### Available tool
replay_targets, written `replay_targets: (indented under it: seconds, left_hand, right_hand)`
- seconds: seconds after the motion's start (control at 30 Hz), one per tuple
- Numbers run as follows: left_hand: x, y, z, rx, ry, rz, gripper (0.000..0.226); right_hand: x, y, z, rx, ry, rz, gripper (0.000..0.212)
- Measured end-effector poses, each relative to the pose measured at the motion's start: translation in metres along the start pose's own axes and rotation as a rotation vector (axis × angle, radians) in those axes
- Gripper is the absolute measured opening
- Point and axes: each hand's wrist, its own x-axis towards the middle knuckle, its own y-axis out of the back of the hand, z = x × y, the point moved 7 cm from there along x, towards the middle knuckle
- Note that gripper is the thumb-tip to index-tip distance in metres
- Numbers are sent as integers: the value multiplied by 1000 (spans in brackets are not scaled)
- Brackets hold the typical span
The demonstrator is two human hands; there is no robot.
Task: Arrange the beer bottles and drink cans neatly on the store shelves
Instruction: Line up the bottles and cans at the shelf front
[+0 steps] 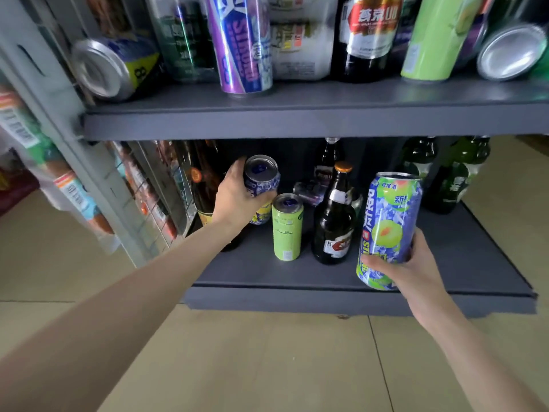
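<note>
My left hand point(237, 200) grips a blue-and-yellow can point(261, 179) standing at the left of the lower grey shelf point(445, 263). Right beside it stands a light green can point(287, 227), then a dark brown bottle point(335, 221) with an orange cap. My right hand point(416, 263) holds a tall blue-and-green can point(389, 227) by its lower part, in front of the shelf's front right area. A can lies on its side point(312, 190) behind the green one. Tall dark bottles point(205, 185) stand at the far left.
Green bottles point(454, 176) stand at the lower shelf's back right. The upper shelf point(297, 114) carries a purple can point(240, 46), a red-labelled dark bottle point(368, 34), a green can point(433, 40) and tipped cans at both ends point(110, 68). A neighbouring rack point(74, 188) stands left. Tiled floor lies below.
</note>
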Motion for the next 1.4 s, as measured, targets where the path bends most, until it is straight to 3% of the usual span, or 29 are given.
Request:
replay_targets:
  seconds: [0.13, 0.27, 0.47, 0.63, 0.77, 0.97, 1.13, 1.4]
  left_hand:
    - [-14, 20, 3, -3, 38, 9, 73]
    - [-33, 38, 9, -59, 53, -17, 64]
    - [-57, 57, 23, -218, 15, -243, 61]
    - [-54, 91, 69, -316, -36, -526, 65]
    - [-36, 132, 133, -287, -23, -679, 58]
    - [7, 217, 267, -371, 17, -780, 67]
    - [47, 299, 399, -373, -29, -749, 68]
    - [109, 431, 623, -327, -220, -704, 61]
  right_hand:
    - [-9, -8, -4, -62, 29, -33, 62]
    - [-18, -20, -14, -132, 61, -80, 64]
    - [-36, -35, -40, -323, 170, -210, 68]
    - [-52, -31, -97, -382, 173, -344, 72]
    - [-71, -24, -181, -442, 122, -419, 70]
    - [-101, -13, -349, -451, 100, -460, 72]
    - [-130, 8, -501, -479, 125, -471, 76]
    - [-170, 70, -749, -513, 328, -289, 78]
